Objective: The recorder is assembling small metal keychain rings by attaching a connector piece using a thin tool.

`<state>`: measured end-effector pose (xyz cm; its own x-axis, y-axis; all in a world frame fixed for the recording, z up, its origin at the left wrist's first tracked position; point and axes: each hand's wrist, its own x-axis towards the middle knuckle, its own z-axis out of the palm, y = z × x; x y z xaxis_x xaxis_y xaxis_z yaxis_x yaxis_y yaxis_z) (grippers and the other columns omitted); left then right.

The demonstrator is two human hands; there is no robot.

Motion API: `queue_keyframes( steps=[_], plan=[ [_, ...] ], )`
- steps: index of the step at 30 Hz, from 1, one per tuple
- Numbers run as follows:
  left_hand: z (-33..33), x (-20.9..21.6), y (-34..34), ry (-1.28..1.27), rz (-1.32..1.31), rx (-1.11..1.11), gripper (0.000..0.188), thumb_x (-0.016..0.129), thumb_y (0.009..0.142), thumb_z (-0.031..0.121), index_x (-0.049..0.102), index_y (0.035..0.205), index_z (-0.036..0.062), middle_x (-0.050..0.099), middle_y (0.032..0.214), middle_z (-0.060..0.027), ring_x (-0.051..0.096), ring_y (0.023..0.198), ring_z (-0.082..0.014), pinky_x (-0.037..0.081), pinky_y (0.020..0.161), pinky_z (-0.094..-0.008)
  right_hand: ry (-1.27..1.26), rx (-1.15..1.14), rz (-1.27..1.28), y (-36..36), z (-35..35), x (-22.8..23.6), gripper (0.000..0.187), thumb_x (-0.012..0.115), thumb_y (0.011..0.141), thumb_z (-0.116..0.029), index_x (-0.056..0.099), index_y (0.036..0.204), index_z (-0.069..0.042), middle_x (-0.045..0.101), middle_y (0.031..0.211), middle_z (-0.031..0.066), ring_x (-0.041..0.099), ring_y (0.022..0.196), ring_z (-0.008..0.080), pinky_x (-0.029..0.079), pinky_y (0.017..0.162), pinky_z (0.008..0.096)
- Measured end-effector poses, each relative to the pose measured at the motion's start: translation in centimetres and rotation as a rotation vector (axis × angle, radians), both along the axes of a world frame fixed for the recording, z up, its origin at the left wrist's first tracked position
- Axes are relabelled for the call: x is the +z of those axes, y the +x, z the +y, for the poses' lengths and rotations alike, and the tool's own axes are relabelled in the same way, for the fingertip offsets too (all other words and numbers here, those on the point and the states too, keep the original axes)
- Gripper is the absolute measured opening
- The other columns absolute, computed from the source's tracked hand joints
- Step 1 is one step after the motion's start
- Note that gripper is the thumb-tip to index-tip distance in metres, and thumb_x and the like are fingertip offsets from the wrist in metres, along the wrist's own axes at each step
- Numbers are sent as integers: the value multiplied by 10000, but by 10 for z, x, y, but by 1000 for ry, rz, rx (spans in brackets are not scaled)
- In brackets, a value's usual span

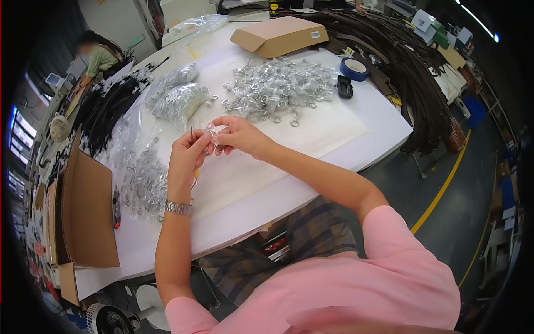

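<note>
Both hands meet over the white table, fingers pinched together. Between them is a small shiny metal ring with a bit of clear plastic about it. My left hand, with a metal watch on its wrist, closes on the ring from the left. A thin dark tip stands up beside its fingers, and something yellow and curved shows under the palm; I cannot make out that tool. My right hand grips the ring from the right. Beyond it spreads a pile of metal rings in clear wrappers.
Loose metal pieces lie left of my forearm, by an open cardboard box. Filled plastic bags, a flat carton, blue tape and a black case lie farther back. Dark strips drape over the right edge. A person sits far left.
</note>
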<state>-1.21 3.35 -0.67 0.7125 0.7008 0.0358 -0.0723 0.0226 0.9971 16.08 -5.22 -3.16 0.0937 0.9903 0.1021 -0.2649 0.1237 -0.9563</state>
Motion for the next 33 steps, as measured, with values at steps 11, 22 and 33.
queue_keyframes(
  steps=[11, 22, 33],
  plan=[
    [-12, 2, 7, 81, -63, 121, 129, 695, 950, 123, 693, 965, -5, 578, 675, 47, 365, 484, 9, 213, 435, -190, -165, 167, -214, 10, -7, 15, 257, 616, 1019, -246, 674, 1050, 2, 733, 940, 77, 668, 762, 116, 554, 689, 260],
    [-12, 12, 2, 16, -139, -24, 147, 654, 962, 79, 686, 1071, -14, 584, 715, 17, 385, 499, 1, 248, 436, -178, -301, 488, 301, 28, -3, 16, 191, 641, 1014, -209, 684, 1039, -25, 662, 842, -18, 571, 688, 52, 493, 630, 206],
    [24, -5, -14, -451, -431, -13, 120, 570, 972, 76, 653, 1035, 17, 538, 714, 35, 356, 476, -3, 224, 411, -188, -234, 272, -38, 17, -7, 23, 213, 659, 998, -232, 704, 957, -28, 609, 721, -51, 479, 572, 22, 420, 551, 190]
  ],
)
